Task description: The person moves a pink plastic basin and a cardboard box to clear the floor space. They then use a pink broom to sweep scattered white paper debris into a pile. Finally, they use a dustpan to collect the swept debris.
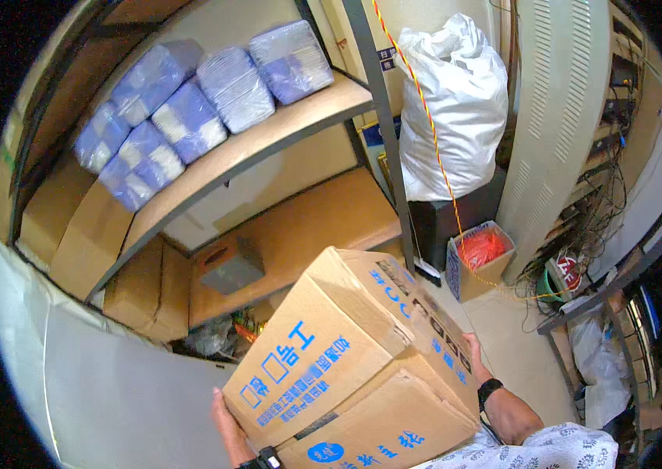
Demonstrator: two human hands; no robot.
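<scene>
A cardboard box [366,357] with blue and black printing is held tilted in front of me, its top flaps partly raised. My left hand [227,419] presses against its left side, and a dark band with a pale face circles that wrist. On the opposite side my right hand [474,354] grips the box, most of its fingers hidden behind the cardboard. A black band sits on the right wrist. What the box contains cannot be seen.
Shelving with a wooden upper shelf [249,143] bears several plastic-wrapped blue-and-white bundles [190,120]. On the lower shelf [331,217] stands a grey box [231,269]. A white sack [451,117], a carton with red plastic [480,252] and a cabinet with tangled cables [600,193] are at right.
</scene>
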